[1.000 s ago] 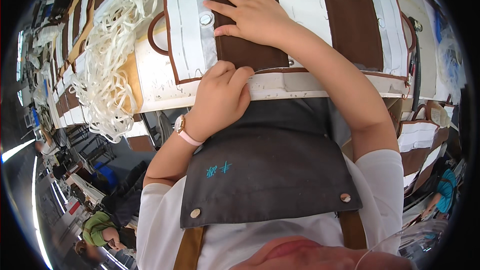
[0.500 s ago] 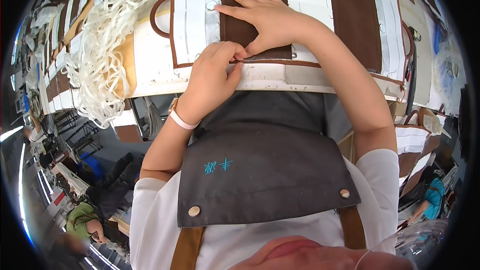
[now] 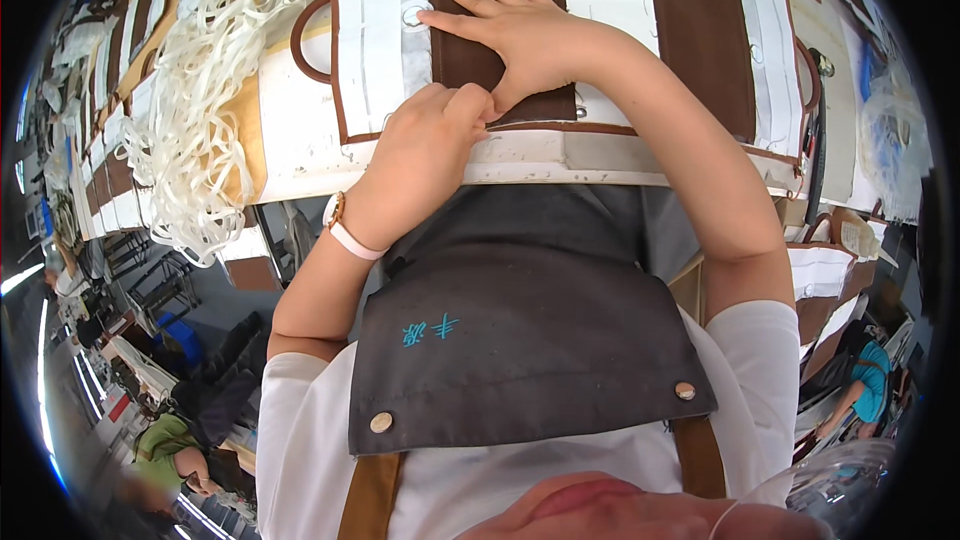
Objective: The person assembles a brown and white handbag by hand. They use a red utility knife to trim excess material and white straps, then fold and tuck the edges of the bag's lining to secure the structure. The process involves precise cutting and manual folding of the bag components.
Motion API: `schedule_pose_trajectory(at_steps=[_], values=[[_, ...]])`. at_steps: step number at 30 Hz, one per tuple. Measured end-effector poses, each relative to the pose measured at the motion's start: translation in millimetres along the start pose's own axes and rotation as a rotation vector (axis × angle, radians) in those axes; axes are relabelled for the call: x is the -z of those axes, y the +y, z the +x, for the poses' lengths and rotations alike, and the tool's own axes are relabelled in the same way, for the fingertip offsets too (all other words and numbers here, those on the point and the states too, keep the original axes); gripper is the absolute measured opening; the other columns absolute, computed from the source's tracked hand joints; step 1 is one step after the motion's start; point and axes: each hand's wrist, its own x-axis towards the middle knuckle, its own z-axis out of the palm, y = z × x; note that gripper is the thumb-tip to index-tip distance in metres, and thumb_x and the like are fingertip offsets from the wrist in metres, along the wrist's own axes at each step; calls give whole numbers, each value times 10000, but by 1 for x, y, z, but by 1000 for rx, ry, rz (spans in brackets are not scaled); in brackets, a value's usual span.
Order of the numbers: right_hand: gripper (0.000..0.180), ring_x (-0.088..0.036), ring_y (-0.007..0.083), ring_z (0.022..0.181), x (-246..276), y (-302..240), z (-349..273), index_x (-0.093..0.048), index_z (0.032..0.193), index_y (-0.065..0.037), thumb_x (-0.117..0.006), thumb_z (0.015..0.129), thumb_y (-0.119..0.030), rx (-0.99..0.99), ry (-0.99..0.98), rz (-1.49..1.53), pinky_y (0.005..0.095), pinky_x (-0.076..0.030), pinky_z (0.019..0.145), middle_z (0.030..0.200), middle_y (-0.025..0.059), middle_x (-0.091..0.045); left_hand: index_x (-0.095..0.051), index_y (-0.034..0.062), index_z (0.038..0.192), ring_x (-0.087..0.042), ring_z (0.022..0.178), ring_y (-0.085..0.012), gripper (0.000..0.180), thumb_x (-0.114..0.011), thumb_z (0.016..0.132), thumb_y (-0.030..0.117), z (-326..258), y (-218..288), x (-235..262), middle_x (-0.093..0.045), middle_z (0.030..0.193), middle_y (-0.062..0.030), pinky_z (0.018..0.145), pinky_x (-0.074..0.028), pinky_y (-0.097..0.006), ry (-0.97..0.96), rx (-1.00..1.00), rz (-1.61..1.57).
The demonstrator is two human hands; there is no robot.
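A flat brown-and-white fabric piece (image 3: pixel 700 40) with brown edging and a looped handle at each side lies on the table. My right hand (image 3: pixel 535 45) is open on it, fingers spread over a dark brown band and thumb reaching toward the near edge. Beside that thumb, my left hand (image 3: pixel 425 145) is closed, its fingertips pinching the near edge of the fabric piece. The fingertips are partly hidden by the hand itself. Frayed threads run along the seams of the brown bands.
A heap of tangled white strips (image 3: pixel 215 110) hangs over the table's left side. The table's near edge (image 3: pixel 560 170) runs just before my apron (image 3: pixel 530 340). Clear plastic bags (image 3: pixel 893 150) lie at the right. Other people sit in the background at lower left and right.
My left hand has rolled over at the near edge, and its thumb is now mostly out of sight. The right hand stays spread on the brown band. The whole view shifts slightly left.
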Motion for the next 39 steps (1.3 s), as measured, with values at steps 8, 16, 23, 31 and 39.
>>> schedule_pose_trajectory(at_steps=[8,16,23,31,39], values=[[1197,-60,337,1519,2,0,0,-256,1553,-348,-876,543,-514,12,-18,1,543,-45,1221,1641,89,-158,-578,52,974,-614,820,-290,188,-674,816,12,8,0,11,-628,827,-93,732,-495,-396,-162,41,-12],[1178,-64,350,1517,-3,5,1,-277,1554,-302,-850,559,-567,38,24,5,573,-47,1209,1636,112,-171,-590,46,974,-640,866,-278,192,-682,810,5,0,9,7,-659,872,-94,758,-510,-377,-51,23,13],[1154,-79,348,1516,-2,4,-1,-280,1552,-299,-852,580,-544,38,20,0,567,-51,1212,1635,109,-177,-557,43,914,-618,792,-299,161,-674,809,9,4,16,-4,-629,828,-100,698,-499,-413,-31,2,71],[1166,-87,335,1516,-8,4,3,-267,1551,-324,-864,572,-532,15,35,-35,541,-51,1222,1639,72,-174,-534,41,924,-603,733,-332,120,-611,835,19,10,13,0,-600,777,-128,652,-487,-424,-106,-144,173],[1136,-111,321,1514,0,4,3,-275,1548,-322,-872,584,-399,5,41,-11,536,-59,1230,1636,57,-190,-561,40,936,-641,768,-331,112,-631,850,29,24,0,14,-645,826,-124,681,-510,-409,-216,-109,-47]])
